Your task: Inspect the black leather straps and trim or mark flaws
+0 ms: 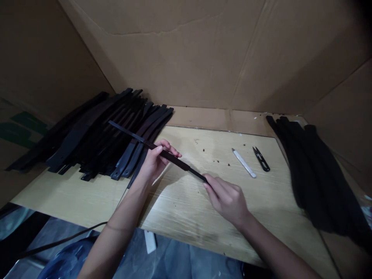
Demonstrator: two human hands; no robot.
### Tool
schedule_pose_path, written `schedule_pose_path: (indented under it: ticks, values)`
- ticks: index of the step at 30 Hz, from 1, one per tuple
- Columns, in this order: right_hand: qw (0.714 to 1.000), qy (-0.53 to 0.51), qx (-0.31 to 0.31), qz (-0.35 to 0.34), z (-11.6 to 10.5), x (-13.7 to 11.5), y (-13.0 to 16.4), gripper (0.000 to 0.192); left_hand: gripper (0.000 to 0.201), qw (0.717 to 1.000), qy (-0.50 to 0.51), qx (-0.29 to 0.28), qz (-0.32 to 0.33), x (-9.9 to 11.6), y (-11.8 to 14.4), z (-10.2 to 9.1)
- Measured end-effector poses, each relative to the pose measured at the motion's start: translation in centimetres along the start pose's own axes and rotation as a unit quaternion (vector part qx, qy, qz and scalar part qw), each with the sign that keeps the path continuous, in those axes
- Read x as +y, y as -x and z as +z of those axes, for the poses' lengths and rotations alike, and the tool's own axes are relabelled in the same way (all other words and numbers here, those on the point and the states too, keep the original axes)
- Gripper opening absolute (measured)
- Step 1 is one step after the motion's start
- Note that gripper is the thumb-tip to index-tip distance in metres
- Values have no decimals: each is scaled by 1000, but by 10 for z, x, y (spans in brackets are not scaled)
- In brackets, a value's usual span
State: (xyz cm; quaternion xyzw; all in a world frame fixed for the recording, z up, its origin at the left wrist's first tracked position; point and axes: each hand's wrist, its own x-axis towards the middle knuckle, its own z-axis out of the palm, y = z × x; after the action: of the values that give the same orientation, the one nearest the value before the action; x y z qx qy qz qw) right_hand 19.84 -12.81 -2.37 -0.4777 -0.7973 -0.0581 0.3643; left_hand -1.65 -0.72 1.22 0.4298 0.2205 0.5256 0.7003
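Note:
A long thin black strap [171, 155] runs diagonally above the light wooden table [186, 201], from upper left to lower right. My left hand [155, 161] grips it near the middle, fingers wrapped over it. Its lower end is pinched by my right hand [228, 199], just above the tabletop. The strap's far end reaches over a large pile of black straps [95, 135] at the left.
A second heap of black straps [316, 174] lies along the table's right edge. A white flat tool [244, 163] and small black thread snips [261, 159] rest behind my right hand. Cardboard walls [186, 58] enclose the back and sides. A cable [58, 242] hangs below the front edge.

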Motion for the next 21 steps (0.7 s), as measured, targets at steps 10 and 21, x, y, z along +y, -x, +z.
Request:
schedule_pose_path:
  ticks: [10, 21]
  values:
    - [996, 82, 27, -29, -7, -4, -3, 24, 37, 999, 40, -3, -14, 5, 2, -5]
    - [990, 125, 57, -19, -18, -11, -8, 31, 30, 998, 56, -35, -11, 10, 4, -2]
